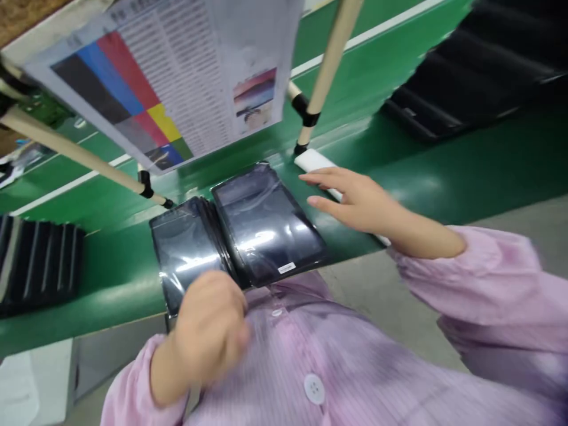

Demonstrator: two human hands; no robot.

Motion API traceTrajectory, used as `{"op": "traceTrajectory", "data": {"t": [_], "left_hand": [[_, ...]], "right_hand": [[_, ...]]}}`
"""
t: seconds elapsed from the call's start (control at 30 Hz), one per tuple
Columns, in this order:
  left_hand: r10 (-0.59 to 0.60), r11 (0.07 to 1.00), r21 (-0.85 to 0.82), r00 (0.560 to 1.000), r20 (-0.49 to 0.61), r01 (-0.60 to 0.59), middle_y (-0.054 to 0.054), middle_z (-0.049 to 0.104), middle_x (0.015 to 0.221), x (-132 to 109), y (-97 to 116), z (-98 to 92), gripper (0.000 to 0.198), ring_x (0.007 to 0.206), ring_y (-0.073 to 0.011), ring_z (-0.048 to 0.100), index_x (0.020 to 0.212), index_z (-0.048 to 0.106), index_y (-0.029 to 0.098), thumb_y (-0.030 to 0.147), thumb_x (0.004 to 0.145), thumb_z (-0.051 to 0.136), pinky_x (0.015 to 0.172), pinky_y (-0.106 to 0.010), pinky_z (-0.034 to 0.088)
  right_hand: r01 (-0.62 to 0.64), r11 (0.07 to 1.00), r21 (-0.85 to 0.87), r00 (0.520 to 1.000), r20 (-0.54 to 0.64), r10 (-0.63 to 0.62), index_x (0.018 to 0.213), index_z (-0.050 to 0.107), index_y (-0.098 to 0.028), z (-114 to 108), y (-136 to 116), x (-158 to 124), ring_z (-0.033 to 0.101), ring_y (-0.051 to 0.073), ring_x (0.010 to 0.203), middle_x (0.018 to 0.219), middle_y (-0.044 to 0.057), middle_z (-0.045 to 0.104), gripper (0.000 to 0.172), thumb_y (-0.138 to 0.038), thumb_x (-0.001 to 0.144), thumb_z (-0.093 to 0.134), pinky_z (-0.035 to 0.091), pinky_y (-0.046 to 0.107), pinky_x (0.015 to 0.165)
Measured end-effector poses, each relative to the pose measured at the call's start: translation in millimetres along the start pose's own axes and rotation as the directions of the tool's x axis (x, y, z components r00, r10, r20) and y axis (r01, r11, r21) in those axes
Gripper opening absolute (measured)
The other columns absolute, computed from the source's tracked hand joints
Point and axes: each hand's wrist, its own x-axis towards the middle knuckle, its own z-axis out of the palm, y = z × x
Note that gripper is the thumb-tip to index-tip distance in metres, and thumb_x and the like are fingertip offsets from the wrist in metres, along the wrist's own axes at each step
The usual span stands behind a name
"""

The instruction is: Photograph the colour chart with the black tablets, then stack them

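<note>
A stack of dark tablets in shiny plastic bags lies on the green belt (444,177) in front of me. The top tablet (266,222) is tilted and carries a small white label near its lower edge; another bagged tablet (186,248) shows to its left. My left hand (208,331) is blurred, curled near the stack's lower left corner, and what it holds is unclear. My right hand (355,198) hovers open, fingers stretched, just right of the top tablet and over a white flat object (313,160).
A printed sheet with colour bars (168,77) hangs on cream tube frames (328,65) above the belt. Black slotted trays stand at the left (35,260) and far right (465,77). A white box (35,384) sits lower left. My pink sleeves fill the foreground.
</note>
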Motion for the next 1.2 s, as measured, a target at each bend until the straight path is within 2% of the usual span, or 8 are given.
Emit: {"op": "traceTrajectory", "data": {"t": [0.1, 0.23, 0.4, 0.63, 0.77, 0.93, 1.07, 1.2], "left_hand": [[-0.214, 0.899, 0.371, 0.973, -0.089, 0.231, -0.008, 0.073, 0.090, -4, -69, 6.7, 0.021, 0.089, -0.0226, 0.066, 0.088, 0.063, 0.021, 0.023, 0.099, 0.045, 0.082, -0.040, 0.053], [-0.510, 0.674, 0.535, 0.845, -0.162, 0.509, -0.023, 0.056, 0.141, 22, -146, 13.9, 0.041, 0.135, -0.0357, 0.049, 0.128, 0.056, 0.008, 0.031, 0.095, 0.056, 0.113, -0.051, 0.037], [-0.617, 0.583, 0.515, 0.754, -0.223, 0.629, -0.016, 0.065, 0.111, 55, -178, 26.8, 0.024, 0.112, -0.0314, 0.061, 0.111, 0.060, 0.013, 0.028, 0.093, 0.053, 0.099, -0.045, 0.046], [-0.619, 0.573, 0.515, 0.749, -0.237, 0.637, -0.013, 0.063, 0.105, 60, -180, 33.4, 0.017, 0.107, -0.0300, 0.060, 0.103, 0.060, 0.015, 0.025, 0.089, 0.058, 0.094, -0.042, 0.046], [-0.582, 0.661, 0.448, 0.788, -0.199, 0.602, -0.016, 0.061, 0.123, 46, -168, 16.9, 0.034, 0.122, -0.0299, 0.055, 0.122, 0.060, 0.013, 0.033, 0.094, 0.057, 0.107, -0.045, 0.042], [-0.383, 0.829, 0.372, 0.909, -0.164, 0.417, -0.012, 0.057, 0.129, -30, -118, -11.2, 0.032, 0.128, -0.0277, 0.049, 0.129, 0.059, 0.021, 0.030, 0.099, 0.051, 0.112, -0.050, 0.040], [-0.380, 0.813, 0.437, 0.920, -0.101, 0.384, -0.012, 0.053, 0.129, -99, -77, -11.1, 0.028, 0.128, -0.0308, 0.045, 0.121, 0.067, 0.025, 0.023, 0.097, 0.054, 0.106, -0.054, 0.045], [-0.443, 0.737, 0.543, 0.894, -0.061, 0.402, -0.015, 0.044, 0.138, -128, -62, -6.0, 0.034, 0.134, -0.0389, 0.036, 0.126, 0.069, 0.029, 0.025, 0.093, 0.059, 0.104, -0.064, 0.043]], "right_hand": [[-0.126, 0.992, 0.015, 0.988, 0.092, 0.124, 0.142, 0.057, -0.020, 50, 6, 21, 0.066, 0.029, 0.115, 0.142, 0.012, 0.059, 0.058, -0.046, 0.091, 0.056, 0.057, 0.047, 0.097], [-0.212, 0.976, 0.048, 0.975, -0.055, 0.214, 0.142, 0.059, -0.019, 85, 13, 46, 0.062, 0.032, 0.124, 0.141, 0.012, 0.061, 0.057, -0.040, 0.089, 0.058, 0.052, 0.051, 0.105], [-0.231, 0.963, 0.138, 0.962, -0.119, 0.247, 0.136, 0.064, -0.020, 86, 8, 45, 0.065, 0.032, 0.119, 0.139, 0.011, 0.063, 0.053, -0.039, 0.087, 0.062, 0.056, 0.049, 0.097], [-0.267, 0.952, 0.149, 0.953, -0.107, 0.283, 0.140, 0.062, -0.017, 92, 14, 46, 0.064, 0.034, 0.120, 0.141, 0.014, 0.061, 0.057, -0.042, 0.088, 0.064, 0.054, 0.048, 0.099], [-0.237, 0.964, 0.119, 0.955, -0.153, 0.254, 0.143, 0.058, -0.013, 86, 10, 42, 0.065, 0.032, 0.118, 0.141, 0.018, 0.059, 0.063, -0.043, 0.088, 0.063, 0.052, 0.047, 0.104], [0.013, 1.000, -0.005, 0.986, -0.166, -0.013, 0.118, 0.076, -0.024, 50, -11, 10, 0.060, 0.031, 0.127, 0.140, 0.012, 0.061, 0.039, -0.045, 0.095, 0.054, 0.046, 0.053, 0.112], [0.197, 0.979, -0.049, 0.980, 0.007, -0.197, 0.103, 0.080, -0.034, 36, -21, -22, 0.052, 0.037, 0.136, 0.142, 0.007, 0.060, 0.032, -0.041, 0.098, 0.050, 0.042, 0.067, 0.107], [0.231, 0.969, -0.083, 0.973, 0.043, -0.228, 0.101, 0.081, -0.035, 43, -25, -35, 0.049, 0.039, 0.139, 0.145, 0.006, 0.058, 0.033, -0.040, 0.098, 0.049, 0.042, 0.070, 0.104]]}}
